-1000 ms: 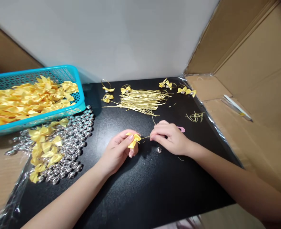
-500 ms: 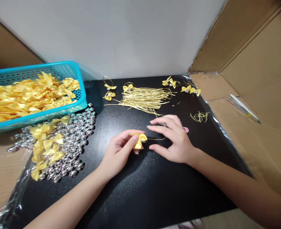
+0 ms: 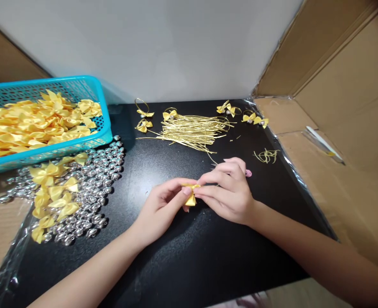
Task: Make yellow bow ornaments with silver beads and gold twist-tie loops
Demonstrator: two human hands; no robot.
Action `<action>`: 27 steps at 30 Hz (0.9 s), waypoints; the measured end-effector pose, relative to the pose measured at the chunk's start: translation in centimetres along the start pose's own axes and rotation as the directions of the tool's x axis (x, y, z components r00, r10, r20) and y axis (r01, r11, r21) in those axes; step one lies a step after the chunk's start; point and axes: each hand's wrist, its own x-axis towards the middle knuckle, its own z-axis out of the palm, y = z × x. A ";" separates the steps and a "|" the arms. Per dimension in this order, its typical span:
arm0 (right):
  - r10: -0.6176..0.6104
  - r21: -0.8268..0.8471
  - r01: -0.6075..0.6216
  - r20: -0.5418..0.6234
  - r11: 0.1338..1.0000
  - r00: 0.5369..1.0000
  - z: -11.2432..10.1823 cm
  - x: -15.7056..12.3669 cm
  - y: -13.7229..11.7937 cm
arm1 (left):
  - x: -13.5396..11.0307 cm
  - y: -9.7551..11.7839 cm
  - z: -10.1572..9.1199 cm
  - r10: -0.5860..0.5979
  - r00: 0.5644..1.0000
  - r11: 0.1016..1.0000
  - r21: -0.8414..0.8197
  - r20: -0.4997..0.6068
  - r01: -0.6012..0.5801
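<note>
Above the middle of the black table (image 3: 163, 265), my left hand (image 3: 166, 203) pinches a yellow ribbon bow (image 3: 191, 199) between thumb and fingers. My right hand (image 3: 229, 188) has its thumb and fingertips closed at the bow's right edge, touching it. Those fingers hide the thin gold cord at the bow. Under my right hand lies a tool with a pink handle (image 3: 248, 173), mostly covered. Just beyond the hands lies a bundle of gold cords (image 3: 192, 130).
On the left, a blue basket (image 3: 107, 124) holds many yellow bows. In front of it are silver beads (image 3: 89, 214) with loose bows (image 3: 65, 205) on top. Finished-looking bows with cord loops (image 3: 144, 125) line the back. Cord scraps (image 3: 266, 156) and a white pointed tool (image 3: 325, 145) are right.
My right hand has moved left, from open fingers apart from the bow to a pinch at its edge. The cord stretching between the hands is no longer visible.
</note>
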 end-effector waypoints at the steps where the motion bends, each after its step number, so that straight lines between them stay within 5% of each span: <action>1: 0.015 0.020 -0.015 0.003 1.000 1.000 -0.1 0.0 -0.1 | 0.0 0.0 0.0 -0.009 1.000 1.000 -0.019 0.015 0.009; 8: 0.230 0.238 -0.263 0.158 0.935 0.960 -0.5 0.3 -0.5 | 0.3 0.2 0.0 -0.017 0.999 1.000 0.002 0.031 0.017; 19: 0.205 0.232 -0.224 0.100 0.947 0.974 -0.3 -0.1 -0.8 | -0.1 -0.5 0.0 0.202 0.979 0.935 0.299 -0.006 -0.191; 22: 0.180 0.303 -0.190 0.059 0.934 0.982 -1.0 0.2 -0.6 | -0.1 -0.4 -0.3 0.386 0.922 0.770 0.542 0.025 -0.337; 27: 0.271 0.308 -0.322 0.199 0.895 0.942 -1.4 0.8 -0.1 | 0.0 -0.4 -0.9 0.532 0.788 0.392 0.734 0.311 -0.554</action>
